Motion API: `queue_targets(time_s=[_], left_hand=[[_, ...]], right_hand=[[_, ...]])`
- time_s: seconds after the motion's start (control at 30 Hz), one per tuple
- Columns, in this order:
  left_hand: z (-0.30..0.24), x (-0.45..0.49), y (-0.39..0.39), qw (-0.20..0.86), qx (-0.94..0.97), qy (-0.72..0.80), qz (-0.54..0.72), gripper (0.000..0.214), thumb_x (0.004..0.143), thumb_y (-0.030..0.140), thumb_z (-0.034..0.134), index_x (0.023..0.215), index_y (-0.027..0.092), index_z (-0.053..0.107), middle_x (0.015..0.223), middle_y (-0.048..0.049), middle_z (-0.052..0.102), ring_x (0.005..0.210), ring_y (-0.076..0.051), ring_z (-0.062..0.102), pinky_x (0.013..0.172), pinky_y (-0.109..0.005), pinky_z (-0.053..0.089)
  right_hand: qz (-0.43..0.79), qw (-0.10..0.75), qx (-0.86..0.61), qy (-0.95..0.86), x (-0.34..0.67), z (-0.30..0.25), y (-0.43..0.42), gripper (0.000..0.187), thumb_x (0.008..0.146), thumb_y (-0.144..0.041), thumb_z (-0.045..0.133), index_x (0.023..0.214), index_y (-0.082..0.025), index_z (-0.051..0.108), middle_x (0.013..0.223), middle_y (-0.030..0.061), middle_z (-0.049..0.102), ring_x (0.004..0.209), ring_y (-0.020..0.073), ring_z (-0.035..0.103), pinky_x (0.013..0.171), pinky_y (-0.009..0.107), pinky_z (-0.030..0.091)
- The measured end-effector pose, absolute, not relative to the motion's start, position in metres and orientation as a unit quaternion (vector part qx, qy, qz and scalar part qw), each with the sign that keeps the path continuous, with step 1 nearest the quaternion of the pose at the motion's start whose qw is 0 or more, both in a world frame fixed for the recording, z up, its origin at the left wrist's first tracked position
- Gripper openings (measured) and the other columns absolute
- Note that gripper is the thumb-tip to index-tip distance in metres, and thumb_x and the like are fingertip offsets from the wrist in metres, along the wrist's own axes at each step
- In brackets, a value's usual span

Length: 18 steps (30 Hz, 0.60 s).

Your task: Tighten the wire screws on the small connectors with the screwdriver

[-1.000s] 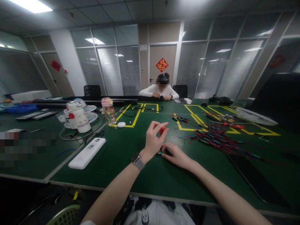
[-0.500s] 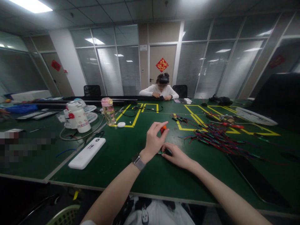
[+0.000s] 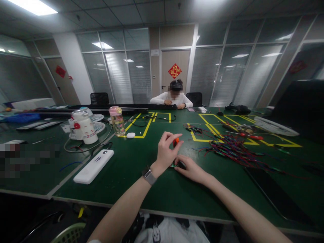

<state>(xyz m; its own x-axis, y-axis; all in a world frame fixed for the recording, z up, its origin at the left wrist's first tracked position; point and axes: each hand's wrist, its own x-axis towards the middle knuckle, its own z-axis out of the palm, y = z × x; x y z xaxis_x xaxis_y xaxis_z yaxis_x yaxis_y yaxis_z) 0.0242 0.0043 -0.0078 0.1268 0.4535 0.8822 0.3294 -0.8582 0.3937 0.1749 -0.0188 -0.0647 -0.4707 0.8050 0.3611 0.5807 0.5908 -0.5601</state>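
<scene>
Near the middle of the green table, my left hand (image 3: pixel 167 150), with a watch on its wrist, is raised with thumb and fingers curled round an orange-red tool handle (image 3: pixel 176 142). The rest of that tool is hidden behind the fingers. Just below and to the right, my right hand (image 3: pixel 188 167) rests on the table. Its fingers are closed on a small green circuit board (image 3: pixel 173 165), of which only an edge shows. A dark, rounded shape lies under the right hand's fingers; I cannot make out what it is.
Right of my hands lies a heap of red, blue and black wires (image 3: pixel 233 148), with a dark flat panel (image 3: pixel 275 194) in front. To the left are a white power bank (image 3: pixel 94 167), a pink-lidded bottle (image 3: pixel 117 121) and a white jug (image 3: pixel 84 126). A person (image 3: pixel 174 96) sits opposite.
Both hands stay almost where they were. The orange-red handle appears slightly shifted between my left fingers; everything else on the table is unchanged.
</scene>
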Motion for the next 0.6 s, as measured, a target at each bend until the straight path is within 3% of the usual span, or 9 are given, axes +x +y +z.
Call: queue_targets(time_s=[0.23,0.37,0.47,0.6], left_hand=[[-0.0074,0.0220,0.0034,0.088,0.773,0.240,0.580,0.034,0.096,0.018,0.037,0.125,0.020,0.055,0.106,-0.0073,0.061,0.098,-0.016,0.057,0.086,-0.031,0.047],[-0.0080,0.0240,0.0053,0.078,0.758,0.259,0.593,0.036,0.092,0.022,0.049,0.128,0.020,0.051,0.095,-0.0038,0.060,0.085,-0.014,0.058,0.081,-0.028,0.048],[-0.0081,0.0244,0.0052,0.052,0.753,0.271,0.598,0.030,0.088,0.027,0.059,0.117,0.022,0.061,0.087,-0.0014,0.053,0.078,-0.013,0.054,0.075,-0.026,0.047],[-0.0075,0.0224,0.0030,0.062,0.760,0.261,0.592,0.026,0.093,0.027,0.050,0.114,0.021,0.063,0.092,-0.0039,0.053,0.085,-0.014,0.055,0.078,-0.027,0.047]], right_hand=[[0.189,0.306,-0.409,-0.839,0.1757,-0.0643,-0.0186,0.006,0.080,-0.017,0.059,0.085,-0.019,0.056,0.095,0.0051,0.063,0.087,0.0204,0.058,0.079,0.033,0.045],[0.184,0.304,-0.408,-0.841,0.1760,-0.0650,-0.0178,0.007,0.080,-0.015,0.059,0.084,-0.018,0.056,0.089,0.0037,0.063,0.081,0.0187,0.057,0.075,0.030,0.044],[0.182,0.306,-0.408,-0.841,0.1757,-0.0653,-0.0177,0.008,0.079,-0.014,0.060,0.084,-0.018,0.055,0.089,0.0035,0.063,0.080,0.0184,0.057,0.074,0.030,0.044],[0.182,0.308,-0.407,-0.841,0.1758,-0.0660,-0.0177,0.008,0.079,-0.014,0.060,0.083,-0.018,0.055,0.092,0.0044,0.063,0.085,0.0194,0.058,0.077,0.031,0.044]])
